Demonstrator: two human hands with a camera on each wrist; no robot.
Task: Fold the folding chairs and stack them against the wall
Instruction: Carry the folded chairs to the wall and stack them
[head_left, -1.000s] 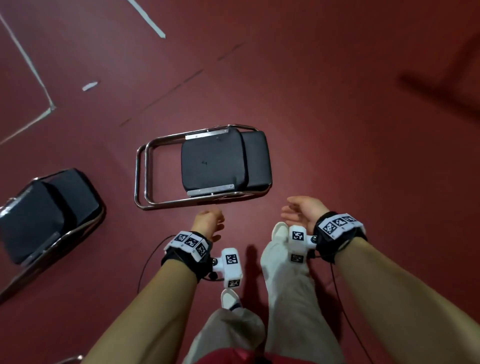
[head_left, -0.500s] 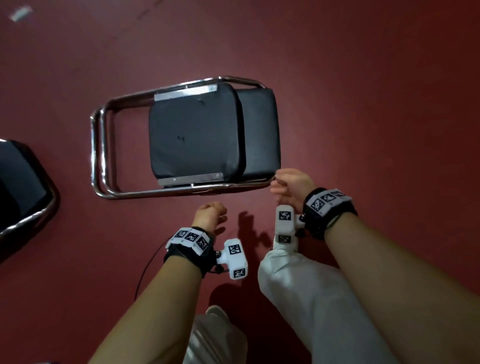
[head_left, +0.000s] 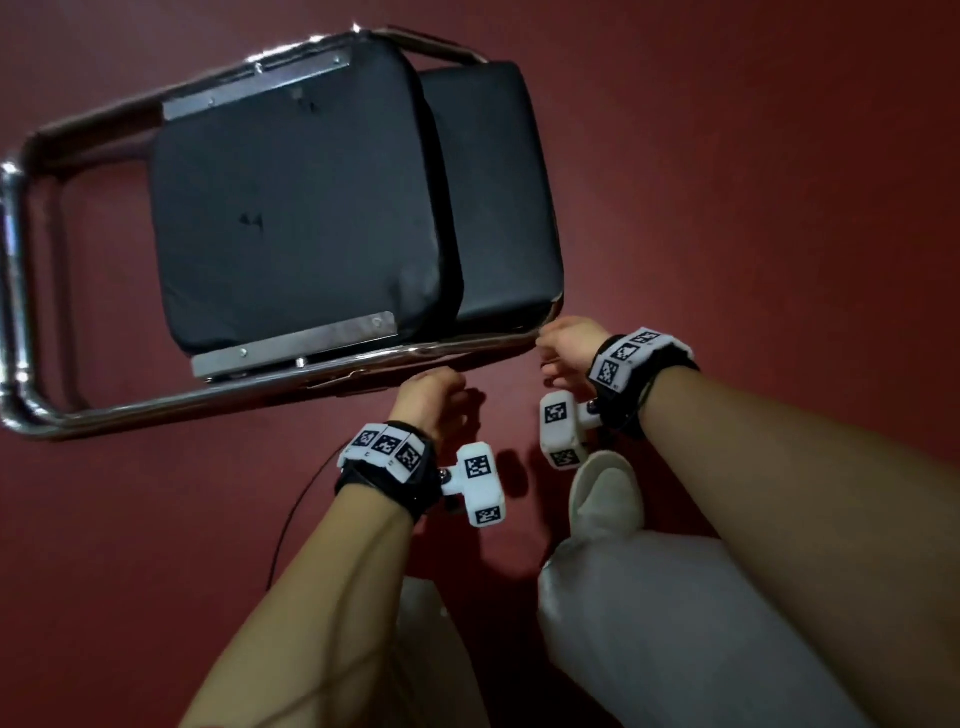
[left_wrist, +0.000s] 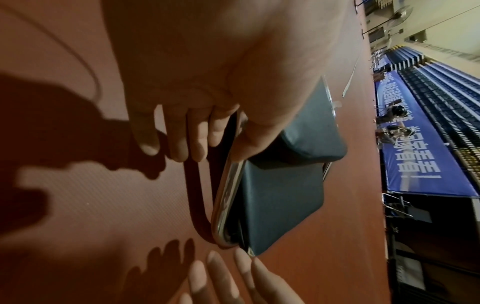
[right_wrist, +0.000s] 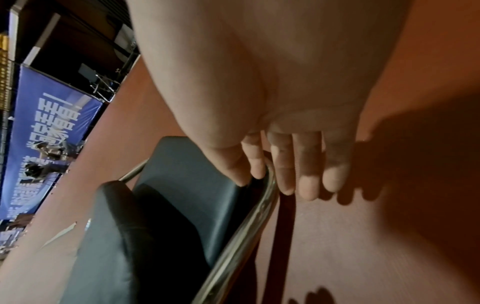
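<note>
Lying flat on the red floor (head_left: 727, 156), the folded chair (head_left: 311, 218) has its black seat and back cushions facing up and its chrome frame (head_left: 130, 410) ringing them. Both hands are at the frame tube on the chair's near side. The left hand (head_left: 431, 395) is at the tube beside the seat's near corner; the left wrist view shows its fingers (left_wrist: 179, 142) hooked under the tube and its thumb over the top, so this grip is closing round the frame. The right hand (head_left: 566, 343) is at the chair's back-cushion corner; the right wrist view shows its index finger (right_wrist: 255, 162) curled over the tube and the other fingers beside and below it, a partial grip on the frame.

Risks, as I judge them:
- The polished tube could slide through a half-formed grip once the chair tips up, most likely at the right hand, where only one finger plainly wraps it.
- Both hands hold the same long side, so the far side may drag and swing, twisting the chair out of the fingers.
- Fingers under the tube could be pinched against the floor if the chair drops back.
- The seat may hinge open during the lift, shifting weight and trapping a thumb between cushion and frame.
- The person's shoe (head_left: 602, 493), just beside the right wrist and near the chair, lies where a dropped frame would land.
</note>
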